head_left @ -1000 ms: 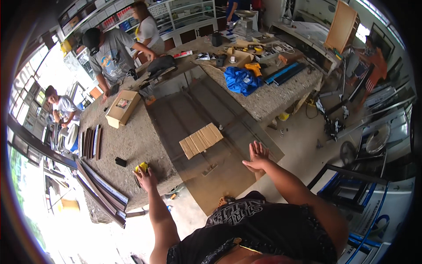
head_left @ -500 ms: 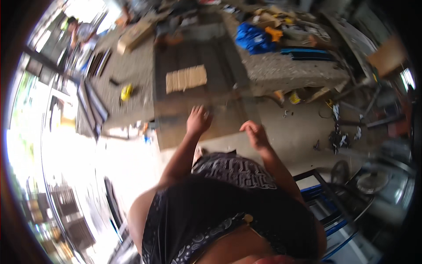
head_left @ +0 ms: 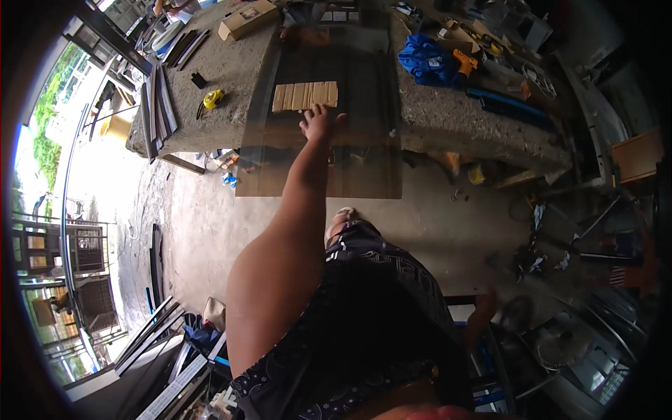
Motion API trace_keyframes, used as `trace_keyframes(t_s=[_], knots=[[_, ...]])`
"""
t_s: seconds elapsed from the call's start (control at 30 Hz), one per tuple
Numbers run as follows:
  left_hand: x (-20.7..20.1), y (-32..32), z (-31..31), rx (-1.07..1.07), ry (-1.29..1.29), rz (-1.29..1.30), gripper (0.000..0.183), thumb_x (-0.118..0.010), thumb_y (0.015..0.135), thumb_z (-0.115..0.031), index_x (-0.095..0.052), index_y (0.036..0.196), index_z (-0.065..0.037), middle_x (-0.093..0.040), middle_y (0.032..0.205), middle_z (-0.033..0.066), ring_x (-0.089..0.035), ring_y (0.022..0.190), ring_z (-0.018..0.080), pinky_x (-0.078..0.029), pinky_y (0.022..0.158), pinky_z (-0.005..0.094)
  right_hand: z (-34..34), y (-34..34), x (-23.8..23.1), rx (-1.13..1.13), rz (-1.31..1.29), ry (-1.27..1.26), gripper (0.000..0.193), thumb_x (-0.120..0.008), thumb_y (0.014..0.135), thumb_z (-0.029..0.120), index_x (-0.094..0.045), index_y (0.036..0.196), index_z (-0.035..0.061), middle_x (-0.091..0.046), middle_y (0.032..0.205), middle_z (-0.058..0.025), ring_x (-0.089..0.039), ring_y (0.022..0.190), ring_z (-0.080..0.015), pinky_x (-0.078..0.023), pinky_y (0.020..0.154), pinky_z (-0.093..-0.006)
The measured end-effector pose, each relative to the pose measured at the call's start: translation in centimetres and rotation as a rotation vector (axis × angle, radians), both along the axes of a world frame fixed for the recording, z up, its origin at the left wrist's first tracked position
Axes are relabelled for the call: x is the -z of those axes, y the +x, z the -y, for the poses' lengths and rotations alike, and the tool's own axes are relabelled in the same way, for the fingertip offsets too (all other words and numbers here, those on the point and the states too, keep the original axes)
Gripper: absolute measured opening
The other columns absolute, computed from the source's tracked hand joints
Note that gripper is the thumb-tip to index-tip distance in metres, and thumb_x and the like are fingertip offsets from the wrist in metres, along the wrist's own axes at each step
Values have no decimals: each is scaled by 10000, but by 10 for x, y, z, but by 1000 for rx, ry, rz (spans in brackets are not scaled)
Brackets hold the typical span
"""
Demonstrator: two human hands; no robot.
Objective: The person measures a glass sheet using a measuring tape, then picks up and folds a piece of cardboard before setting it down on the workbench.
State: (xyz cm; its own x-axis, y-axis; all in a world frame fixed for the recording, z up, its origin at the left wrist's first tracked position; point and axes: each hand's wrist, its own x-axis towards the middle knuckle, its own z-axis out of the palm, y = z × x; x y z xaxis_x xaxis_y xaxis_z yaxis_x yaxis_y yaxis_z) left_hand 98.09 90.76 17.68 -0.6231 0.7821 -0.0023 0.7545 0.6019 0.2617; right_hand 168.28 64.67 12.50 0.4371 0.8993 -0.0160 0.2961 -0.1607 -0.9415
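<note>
A dark tinted, see-through sheet (head_left: pixel 364 157), which looks like glass, lies on the workbench with its near end jutting past the front edge. On it rests a small corrugated cardboard piece (head_left: pixel 305 95). My left hand (head_left: pixel 320 123) stretches out over the sheet, fingers spread, its fingertips overlapping the near edge of the cardboard; whether they press on it I cannot tell. Down at my right side, away from the bench, my right hand (head_left: pixel 484 304) is smeared by motion and its fingers do not show clearly.
The rough bench (head_left: pixel 241 73) carries a yellow tape measure (head_left: pixel 213 99), a long cardboard box (head_left: pixel 248 19), a blue cloth (head_left: pixel 424 61) and an orange power tool (head_left: pixel 464 63). Dark metal strips (head_left: pixel 159 112) hang over its left end. Framed parts crowd the floor at lower right.
My left hand has reached forward from the sheet's near part to the cardboard. My right hand has left the sheet and dropped back to my side. The view has shifted.
</note>
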Motion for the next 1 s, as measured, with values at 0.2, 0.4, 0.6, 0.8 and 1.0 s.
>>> trace_keyframes(t_s=[0.2, 0.4, 0.6, 0.8, 1.0], knots=[[-8, 9, -12, 33, 38, -35, 805, -566, 817, -644, -442, 1325, -32, -467, 1377, 152, -408, 1299, 356, -348, 1019, 552, -72, -4, -58, 98, -146, -215, 316, -486, 990, 348, -616, 1080, 74, -471, 772, 10, -465, 728, -112, -411, 647, -289], [-7, -102, -22, -554, 81, -26, 1214, -778, 540, -745, -317, 1386, -5, -450, 1378, 190, -465, 1243, 364, -395, 1018, 552, -216, 14, -162, -239, 196, -124, 342, -470, 1000, 393, -604, 1073, 86, -491, 771, 16, -468, 720, -124, -409, 736, -295], [13, -129, -36, -506, -133, -16, 1051, -778, 619, -665, -390, 1342, -9, -517, 1292, 192, -532, 1163, 328, -445, 948, 494, -241, 97, -108, -158, 397, -410, 280, -492, 979, 325, -584, 1000, 61, -574, 806, -83, -583, 830, -203, -462, 761, -381], [21, -152, -35, -555, -133, 333, 888, -778, 697, -585, -463, 1298, -12, -584, 1206, 194, -600, 1084, 293, -495, 878, 436, -124, 114, -34, 200, -1, -1387, 236, -679, 809, 262, -654, 839, 29, -661, 896, -156, -676, 821, -272, -538, 744, -352], [-44, -19, -63, -320, 799, 701, 428, -664, 900, -327, -597, 1150, 14, -676, 1005, 134, -644, 838, 175, -518, 701, 268, -76, 196, -2, 271, -528, -1349, 291, -659, 888, 374, -602, 846, 92, -655, 892, -69, -632, 703, -200, -487, 597, -377]])
